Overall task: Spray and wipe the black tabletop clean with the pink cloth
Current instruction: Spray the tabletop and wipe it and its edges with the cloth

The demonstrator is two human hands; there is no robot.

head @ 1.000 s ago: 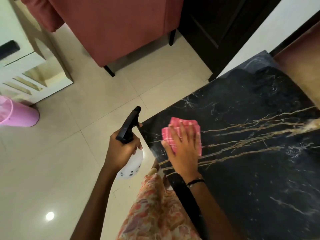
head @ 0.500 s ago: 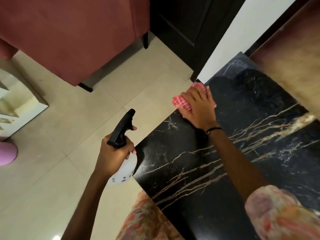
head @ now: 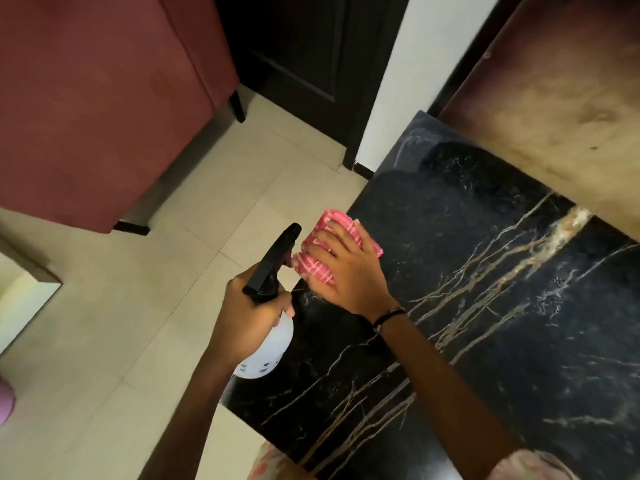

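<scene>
Black marble veined in gold, the tabletop [head: 485,341] fills the frame from 2 to 6 o'clock, its left edge running over pale floor tiles [head: 121,341]. At about the centre, on that left edge, lies the pink cloth [head: 320,268], a folded checked pad partly hanging past the rim. The right hand [head: 349,271] presses flat on it, fingers spread and lying on the fabric rather than curled round it; a dark band [head: 389,317] circles the wrist. Just at 8 o'clock of the cloth, the left hand [head: 249,317] is wrapped tight round the neck of a spray bottle [head: 270,348], whose black trigger head points toward 12 o'clock and nearly touches the cloth, its white body hanging below the fist beside the table edge. Farther out, a red sofa [head: 104,116] fills 10 o'clock, a dark door [head: 304,57] stands at 12, and a brown wooden panel [head: 554,116] sits at 2 o'clock above the marble.
</scene>
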